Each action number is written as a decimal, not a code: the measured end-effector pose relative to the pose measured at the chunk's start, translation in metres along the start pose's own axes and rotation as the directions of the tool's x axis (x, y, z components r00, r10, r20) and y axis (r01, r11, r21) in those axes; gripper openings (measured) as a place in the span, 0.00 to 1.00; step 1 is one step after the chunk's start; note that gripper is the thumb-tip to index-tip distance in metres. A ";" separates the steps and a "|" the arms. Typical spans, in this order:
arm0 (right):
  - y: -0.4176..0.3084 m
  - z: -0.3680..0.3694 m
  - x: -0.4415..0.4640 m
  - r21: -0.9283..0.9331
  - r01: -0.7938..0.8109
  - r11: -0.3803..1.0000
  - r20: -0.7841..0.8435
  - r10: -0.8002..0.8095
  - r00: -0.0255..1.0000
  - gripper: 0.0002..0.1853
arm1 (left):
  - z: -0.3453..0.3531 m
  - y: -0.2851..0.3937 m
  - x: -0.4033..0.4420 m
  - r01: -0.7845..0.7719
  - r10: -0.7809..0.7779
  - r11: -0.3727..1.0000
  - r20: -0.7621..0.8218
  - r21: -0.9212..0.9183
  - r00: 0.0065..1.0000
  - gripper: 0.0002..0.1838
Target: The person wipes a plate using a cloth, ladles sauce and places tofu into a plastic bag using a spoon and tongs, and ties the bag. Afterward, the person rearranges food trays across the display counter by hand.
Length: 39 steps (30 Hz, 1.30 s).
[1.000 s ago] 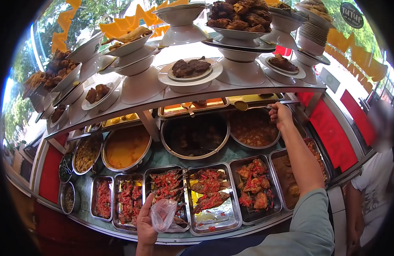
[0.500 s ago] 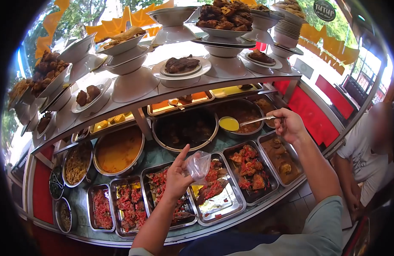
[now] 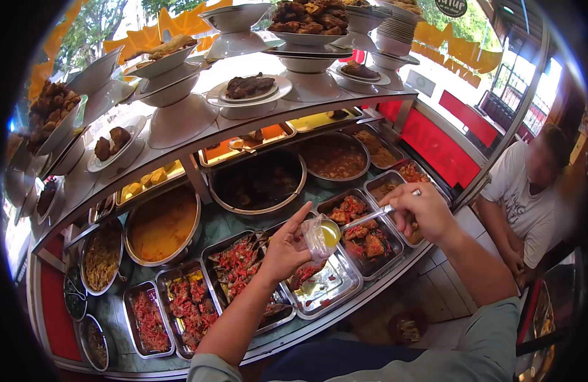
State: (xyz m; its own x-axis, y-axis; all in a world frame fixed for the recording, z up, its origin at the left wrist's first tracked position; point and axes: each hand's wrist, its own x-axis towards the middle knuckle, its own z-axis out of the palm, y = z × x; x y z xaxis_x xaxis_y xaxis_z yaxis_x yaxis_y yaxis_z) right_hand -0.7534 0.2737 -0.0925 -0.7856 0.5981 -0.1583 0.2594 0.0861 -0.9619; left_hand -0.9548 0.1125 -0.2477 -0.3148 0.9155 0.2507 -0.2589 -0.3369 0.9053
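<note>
My left hand (image 3: 287, 249) holds a small clear plastic bag (image 3: 317, 238) above the metal trays. My right hand (image 3: 421, 210) grips the handle of a metal ladle (image 3: 365, 219), whose bowl of yellow liquid (image 3: 331, 233) is at the bag's mouth. Under the bag lies a partly bare metal tray (image 3: 332, 283) with some red-topped food. To its right, a tray of chicken pieces with red chili (image 3: 364, 239) sits below the ladle handle.
Behind stand a pot of dark stew (image 3: 258, 184), a pot of brown soup (image 3: 334, 158) and a pan of orange curry (image 3: 161, 226). Stacked bowls and plates of fried food (image 3: 308, 22) top the shelf (image 3: 230, 130). Another person (image 3: 520, 197) is at the right.
The ladle came away from the yellow tray at the back and moved down and left to the bag. My left hand rose and moved right with the bag. The view shifted right.
</note>
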 end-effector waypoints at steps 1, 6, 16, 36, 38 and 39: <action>-0.005 0.009 -0.010 -0.178 0.051 0.983 0.014 -0.050 0.999 0.12 | 0.002 -0.002 0.000 -0.002 0.002 1.000 -0.012 0.001 1.000 0.51; -0.002 0.024 -0.025 -0.551 0.834 0.017 0.703 -0.529 0.475 0.16 | -0.011 0.000 -0.009 0.014 -0.019 0.993 -0.039 -0.120 0.999 0.51; 0.053 -0.030 0.086 0.400 -0.008 0.917 0.191 -0.074 0.979 0.12 | -0.020 0.003 -0.007 -0.010 0.014 1.000 -0.196 0.020 0.980 0.52; 0.125 -0.045 0.449 -0.481 0.303 0.822 -0.467 -0.533 0.705 0.12 | 0.000 0.031 -0.036 -0.152 0.152 0.987 -0.624 0.053 0.767 0.53; 0.125 -0.040 0.444 -0.746 0.214 0.630 -0.429 -0.701 0.570 0.11 | 0.001 0.031 -0.039 -0.158 0.156 0.986 -0.631 0.053 0.760 0.53; 0.127 -0.038 0.440 -0.745 0.217 0.631 -0.429 -0.701 0.569 0.11 | 0.001 0.031 -0.041 -0.160 0.154 0.986 -0.640 0.049 0.753 0.53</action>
State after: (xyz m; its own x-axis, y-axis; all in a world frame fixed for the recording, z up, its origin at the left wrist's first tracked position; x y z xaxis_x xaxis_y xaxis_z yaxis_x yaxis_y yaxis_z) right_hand -1.0450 0.5777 -0.2757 -0.3885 0.6217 0.6801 0.4115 0.7774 -0.4756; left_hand -0.9485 0.0650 -0.2295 -0.8613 0.4963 0.1085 -0.1600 -0.4676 0.8693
